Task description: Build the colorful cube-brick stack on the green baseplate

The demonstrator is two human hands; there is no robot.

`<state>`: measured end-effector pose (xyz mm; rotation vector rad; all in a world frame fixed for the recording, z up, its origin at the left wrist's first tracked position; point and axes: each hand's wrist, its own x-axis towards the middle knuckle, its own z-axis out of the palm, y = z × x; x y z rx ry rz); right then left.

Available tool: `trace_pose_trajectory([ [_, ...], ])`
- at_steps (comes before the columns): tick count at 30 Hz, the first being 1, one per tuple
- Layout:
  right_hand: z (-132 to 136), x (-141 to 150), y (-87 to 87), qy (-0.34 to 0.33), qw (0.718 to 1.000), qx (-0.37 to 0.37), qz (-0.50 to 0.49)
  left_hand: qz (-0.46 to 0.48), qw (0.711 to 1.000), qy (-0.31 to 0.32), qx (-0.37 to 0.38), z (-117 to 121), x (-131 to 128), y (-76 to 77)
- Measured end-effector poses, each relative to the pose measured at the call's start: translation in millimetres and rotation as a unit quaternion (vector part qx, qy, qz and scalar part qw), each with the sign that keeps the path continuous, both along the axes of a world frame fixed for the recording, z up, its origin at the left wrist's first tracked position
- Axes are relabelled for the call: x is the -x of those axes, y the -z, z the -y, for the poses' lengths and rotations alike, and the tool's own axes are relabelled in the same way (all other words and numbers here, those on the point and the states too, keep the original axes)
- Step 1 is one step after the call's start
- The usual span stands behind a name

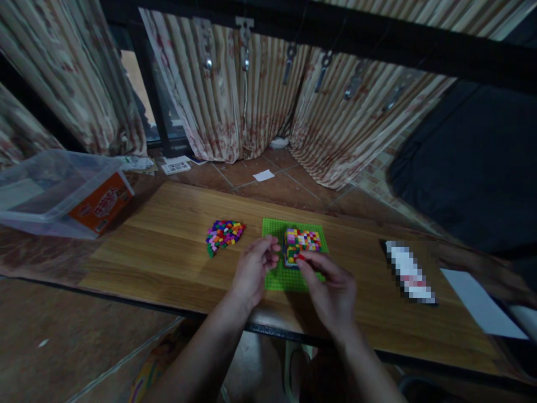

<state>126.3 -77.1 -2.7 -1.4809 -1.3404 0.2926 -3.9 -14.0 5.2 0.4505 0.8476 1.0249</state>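
Note:
A green studded baseplate [293,281] lies on the wooden table. On it stands a block-shaped build of multicoloured toy bricks [308,239]. My right hand [331,288] pinches a small red brick [301,257] between thumb and forefinger, at the near side of the build. My left hand [254,271] is held by the baseplate's left edge with its fingers curled inward. Whatever its fingertips may hold is too small to make out. To the left of that hand lies a loose pile of small coloured bricks [225,234].
A clear plastic bin [54,196] with an orange label stands beyond the table's left end. On the right of the wooden table [146,240] are a pixelated flat item [411,272] and a white sheet [482,302]. Curtains [235,95] hang behind a dark horizontal bar.

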Motion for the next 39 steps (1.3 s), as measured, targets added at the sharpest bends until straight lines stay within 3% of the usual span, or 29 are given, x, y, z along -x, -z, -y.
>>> trace_pose_trajectory([
  [3, 1.9, -19.5, 4.5, 0.01, 0.999, -0.005, -0.036, -0.069, 0.997, 0.014, 0.014, -1.2, 0.8, 4.2],
  [7, 4.9, -30.3, 6.1, -0.005, 1.0, 0.012, 0.017, -0.106, 0.993, 0.047, -0.011, 1.5, -2.2, 3.5],
  [14, 1.1, -18.7, 5.9, -0.016, 0.989, 0.034, 0.142, -0.179, 0.98, 0.058, -0.061, 4.6, -9.1, 4.7],
  [21, -3.2, -14.6, 8.9, -0.03, 0.981, 0.034, 0.189, -0.175, 0.979, 0.063, -0.082, 4.8, -10.4, 6.0],
  [39, 0.7, -13.9, 9.2, 0.046, 0.995, 0.071, 0.043, -0.21, 0.97, 0.078, -0.098, 5.2, -13.7, 11.3],
])
